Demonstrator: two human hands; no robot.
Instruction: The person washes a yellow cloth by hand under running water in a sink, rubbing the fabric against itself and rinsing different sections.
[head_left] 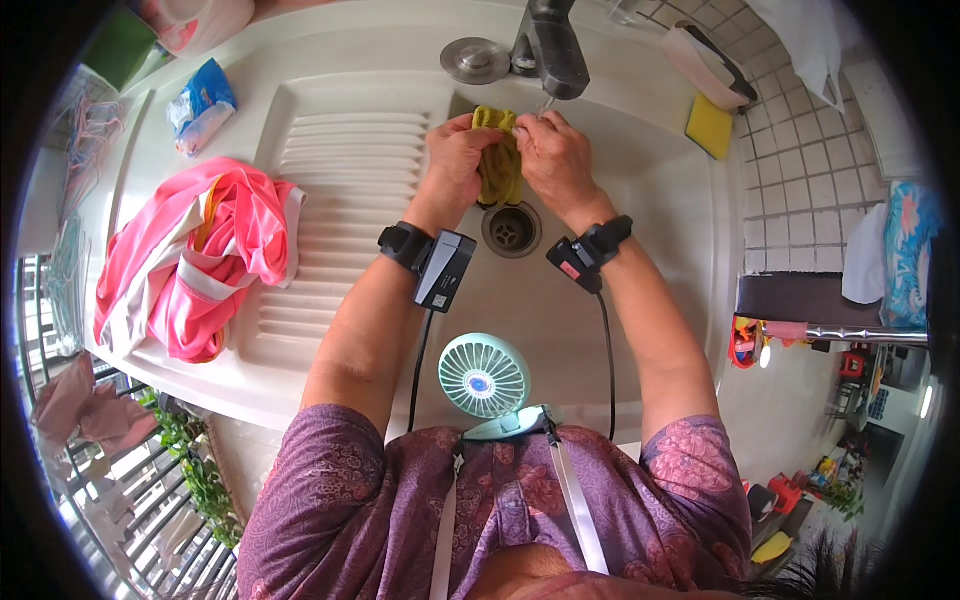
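Observation:
A mustard-yellow cloth point(497, 160) hangs between my two hands over the sink point(650, 215), just behind the drain point(512, 231). My left hand point(456, 160) pinches its left edge, with the thumb laid across the fabric. On the other side, my right hand point(556, 158) has its fingers closed at the cloth's upper right edge; its fingertips are partly hidden. Above them stands the dark faucet point(556, 55), and what looks like a thin trickle of water falls beside my right fingers. The cloth's exact kind cannot be made out.
Left of the basin is a ribbed washboard point(345, 190) with a pink and white garment point(205, 260) beside it. A blue packet point(204, 105), a round metal stopper point(475, 60) and a yellow sponge point(709, 127) lie around the rim. A mint fan point(484, 377) hangs at my chest.

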